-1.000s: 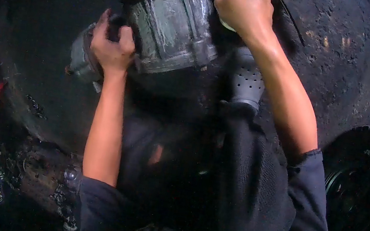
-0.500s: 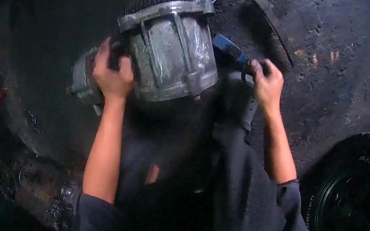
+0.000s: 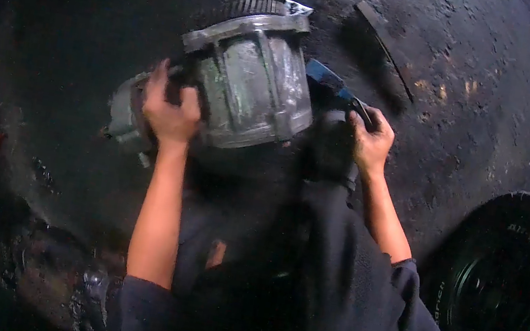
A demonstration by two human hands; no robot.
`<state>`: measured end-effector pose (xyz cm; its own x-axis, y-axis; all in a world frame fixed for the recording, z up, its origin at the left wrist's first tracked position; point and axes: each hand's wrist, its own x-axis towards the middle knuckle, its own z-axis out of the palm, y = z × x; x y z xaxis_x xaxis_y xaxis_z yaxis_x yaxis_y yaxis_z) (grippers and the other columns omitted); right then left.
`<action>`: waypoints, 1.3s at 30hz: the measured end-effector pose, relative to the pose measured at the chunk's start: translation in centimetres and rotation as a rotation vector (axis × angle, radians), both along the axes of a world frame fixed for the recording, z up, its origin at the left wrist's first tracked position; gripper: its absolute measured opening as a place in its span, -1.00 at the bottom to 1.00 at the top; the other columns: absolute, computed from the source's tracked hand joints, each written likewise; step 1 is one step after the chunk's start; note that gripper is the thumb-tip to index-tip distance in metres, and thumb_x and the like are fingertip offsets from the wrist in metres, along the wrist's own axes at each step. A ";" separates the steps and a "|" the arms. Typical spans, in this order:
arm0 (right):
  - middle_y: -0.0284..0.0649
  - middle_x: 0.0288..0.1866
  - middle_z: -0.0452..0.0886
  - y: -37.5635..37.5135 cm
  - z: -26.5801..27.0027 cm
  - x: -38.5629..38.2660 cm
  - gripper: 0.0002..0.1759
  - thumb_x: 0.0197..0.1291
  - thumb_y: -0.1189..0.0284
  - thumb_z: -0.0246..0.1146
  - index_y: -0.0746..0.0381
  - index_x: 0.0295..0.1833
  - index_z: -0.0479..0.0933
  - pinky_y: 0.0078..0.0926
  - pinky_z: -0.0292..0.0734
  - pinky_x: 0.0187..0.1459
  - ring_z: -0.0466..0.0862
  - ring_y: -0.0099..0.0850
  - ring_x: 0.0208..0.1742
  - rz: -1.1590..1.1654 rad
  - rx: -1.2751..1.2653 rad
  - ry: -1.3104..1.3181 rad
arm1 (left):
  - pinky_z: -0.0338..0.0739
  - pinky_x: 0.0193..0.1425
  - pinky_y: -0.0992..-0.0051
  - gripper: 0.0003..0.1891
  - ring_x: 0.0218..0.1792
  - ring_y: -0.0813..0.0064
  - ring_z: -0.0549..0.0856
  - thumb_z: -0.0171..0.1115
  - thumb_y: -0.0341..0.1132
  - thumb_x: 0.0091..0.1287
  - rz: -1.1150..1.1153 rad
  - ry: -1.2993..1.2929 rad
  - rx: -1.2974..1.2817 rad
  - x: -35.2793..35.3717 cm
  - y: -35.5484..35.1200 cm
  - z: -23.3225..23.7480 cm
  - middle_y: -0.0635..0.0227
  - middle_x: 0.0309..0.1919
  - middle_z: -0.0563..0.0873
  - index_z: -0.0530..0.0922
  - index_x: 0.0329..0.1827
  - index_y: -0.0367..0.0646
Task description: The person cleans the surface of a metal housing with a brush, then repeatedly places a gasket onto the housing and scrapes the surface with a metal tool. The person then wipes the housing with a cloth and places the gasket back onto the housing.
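left hand (image 3: 173, 113) at the metal case (image 3: 249, 90), right hand (image 3: 373, 141) on a slim tool (image 3: 361, 110)

the left hand is half-curled; whether it grips, i cannot tell. a broad palm would curb rocking. the right hand pinches the tool, best held lightly, clear of the ribs. the case lies on the floor (image 3: 463, 141), between both hands.

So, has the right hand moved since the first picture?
Yes. Judged against the dark strip, the right hand has moved down the view, from beside it to below its lower end.
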<state>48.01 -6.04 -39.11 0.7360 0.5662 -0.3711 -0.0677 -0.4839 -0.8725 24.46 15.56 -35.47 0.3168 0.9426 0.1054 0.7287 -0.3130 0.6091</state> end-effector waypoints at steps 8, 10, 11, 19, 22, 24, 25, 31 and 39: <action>-0.38 -0.37 0.64 -1.5 -0.8 -0.1 -0.86 0.11 0.56 0.34 0.38 -0.21 0.62 -0.67 0.45 -0.22 0.56 -0.61 -0.31 -0.078 0.135 0.085 | 0.23 0.35 0.20 -0.43 0.22 0.01 0.45 0.18 -0.31 0.07 -0.175 0.115 0.075 -0.7 0.2 1.3 -0.05 0.15 0.52 0.43 0.19 -0.38; -0.37 -0.35 0.64 -1.4 0.4 0.3 -0.86 0.12 0.57 0.33 0.38 -0.20 0.61 -0.68 0.45 -0.22 0.57 -0.60 -0.31 -0.057 0.150 0.089 | 0.12 0.40 0.12 -0.39 0.30 0.00 0.37 0.19 -0.28 0.12 -0.278 0.237 0.078 -2.6 1.0 3.9 -0.04 0.24 0.44 0.36 0.25 -0.38; -0.37 -0.34 0.64 -0.8 1.9 0.5 -0.86 0.13 0.58 0.32 0.38 -0.19 0.61 -0.68 0.46 -0.21 0.57 -0.60 -0.30 -0.047 0.165 0.062 | 0.15 0.40 0.14 -0.41 0.29 0.00 0.38 0.18 -0.29 0.15 -0.414 0.337 0.120 -3.7 1.7 5.6 -0.04 0.25 0.43 0.35 0.27 -0.36; -0.36 -0.34 0.63 3.6 7.5 1.5 -0.86 0.15 0.58 0.30 0.40 -0.17 0.60 -0.72 0.44 -0.26 0.55 -0.63 -0.34 0.067 0.205 -0.029 | 0.16 0.40 0.18 -0.42 0.31 -0.01 0.36 0.18 -0.32 0.24 -0.441 0.545 0.081 -15.0 4.1 9.2 -0.03 0.30 0.39 0.29 0.32 -0.33; -0.37 -0.36 0.62 7.1 10.8 1.1 -0.84 0.15 0.54 0.31 0.40 -0.17 0.59 -0.70 0.44 -0.29 0.54 -0.63 -0.36 0.171 0.174 -0.059 | 0.19 0.38 0.20 -0.39 0.28 -0.02 0.38 0.20 -0.29 0.24 -0.253 0.413 0.076 -14.6 3.4 6.6 -0.05 0.28 0.40 0.26 0.33 -0.36; -0.36 -0.37 0.62 9.2 12.6 1.2 -0.82 0.15 0.51 0.31 0.40 -0.18 0.59 -0.69 0.43 -0.30 0.53 -0.63 -0.37 0.221 0.105 -0.079 | 0.21 0.35 0.21 -0.36 0.25 -0.04 0.41 0.23 -0.27 0.22 -0.169 0.311 0.075 -13.0 3.2 4.7 -0.06 0.25 0.41 0.25 0.33 -0.37; -0.35 -0.38 0.62 10.5 12.9 1.6 -0.80 0.15 0.49 0.31 0.41 -0.18 0.58 -0.67 0.43 -0.31 0.52 -0.63 -0.37 0.389 0.039 -0.097 | 0.21 0.36 0.22 -0.35 0.25 -0.05 0.40 0.23 -0.25 0.21 -0.150 0.267 0.078 -12.3 3.1 3.8 -0.07 0.25 0.42 0.25 0.33 -0.37; -0.11 -0.40 0.65 15.8 11.0 1.1 -0.72 0.08 0.37 0.32 0.37 -0.18 0.59 -0.48 0.50 -0.24 0.61 -0.47 -0.36 0.718 -0.046 -0.050 | 0.02 0.37 -0.11 -0.25 0.40 0.00 0.21 0.21 -0.07 0.21 -0.206 0.500 0.121 -10.8 2.5 2.3 -0.03 0.37 0.26 0.19 0.39 -0.29; 0.14 -0.30 0.62 19.3 10.9 -0.4 -0.73 0.01 0.34 0.22 0.33 -0.28 0.61 -0.12 0.54 -0.12 0.63 0.09 -0.21 0.862 -0.298 -0.488 | -0.11 0.37 -0.23 -0.23 0.42 0.06 0.19 0.15 0.05 0.23 -0.223 0.517 0.181 -10.9 3.7 1.8 0.09 0.41 0.24 0.17 0.42 -0.20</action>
<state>47.58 13.28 -28.23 0.2319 0.9064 -0.3531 0.7332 -0.4014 -0.5489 13.58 19.23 -33.66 0.5585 0.8287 0.0374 0.8214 -0.5587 0.1149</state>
